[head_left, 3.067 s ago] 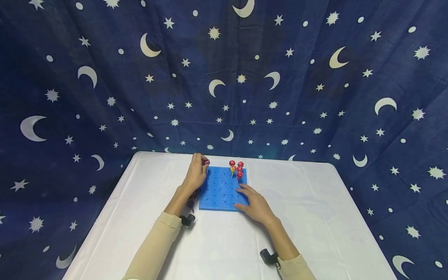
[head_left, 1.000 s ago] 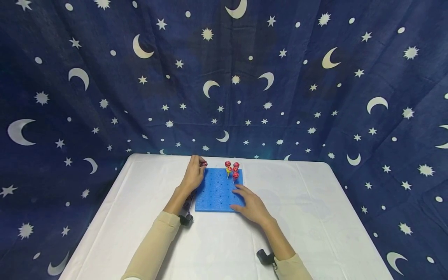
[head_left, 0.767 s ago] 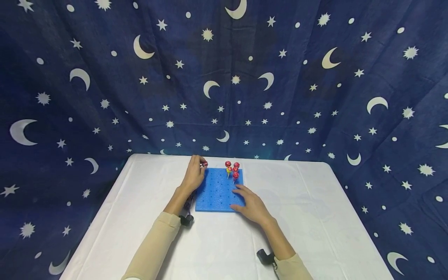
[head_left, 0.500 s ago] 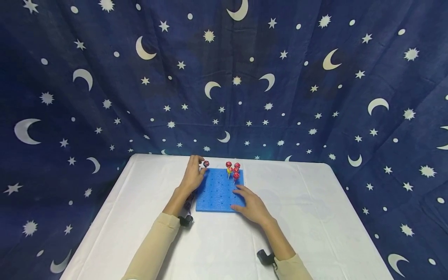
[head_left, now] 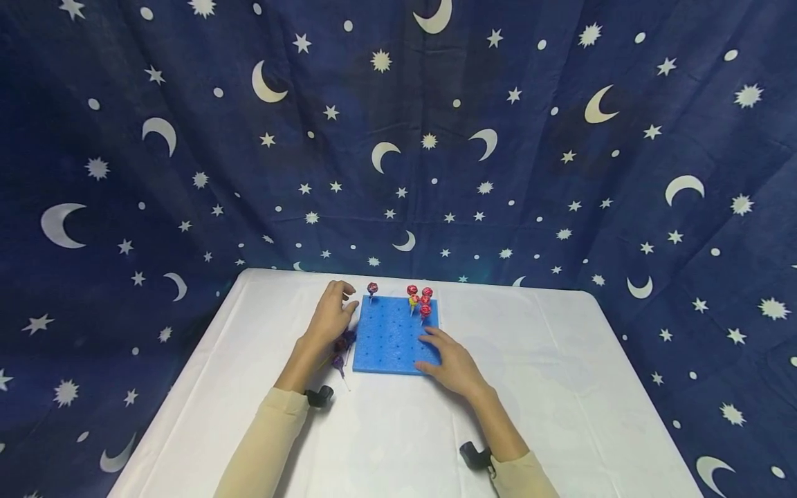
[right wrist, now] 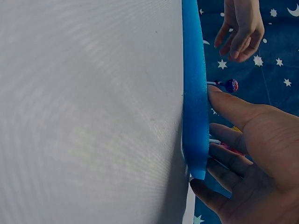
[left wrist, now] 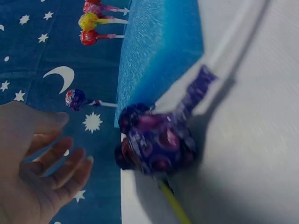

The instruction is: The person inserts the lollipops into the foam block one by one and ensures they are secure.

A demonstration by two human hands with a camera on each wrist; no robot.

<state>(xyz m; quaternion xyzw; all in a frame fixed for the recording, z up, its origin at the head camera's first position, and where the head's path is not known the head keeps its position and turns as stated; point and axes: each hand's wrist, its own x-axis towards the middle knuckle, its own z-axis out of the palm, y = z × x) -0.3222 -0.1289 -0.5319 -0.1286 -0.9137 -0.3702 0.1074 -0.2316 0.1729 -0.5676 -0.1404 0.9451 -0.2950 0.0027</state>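
A blue foam board with rows of small holes lies on the table. One dark purple-and-red lollipop stands upright in its back left corner. Several red lollipops and a yellow one stand at the back right. My left hand hovers at the board's left side, fingers loosely bent and holding nothing; in the left wrist view a gap shows between it and the standing purple lollipop. My right hand rests on the board's right edge, fingers spread, fingertips touching the blue foam in the right wrist view.
Several loose purple-wrapped lollipops lie on the table left of the board, beneath the left forearm; one has a yellow stick. A white cloth covers the table. A dark blue star-and-moon curtain hangs behind and at the sides.
My left hand has let go of the purple lollipop, which now stands in the board's back left corner, and has drawn back left and toward me. My right hand stays at the board's right edge.
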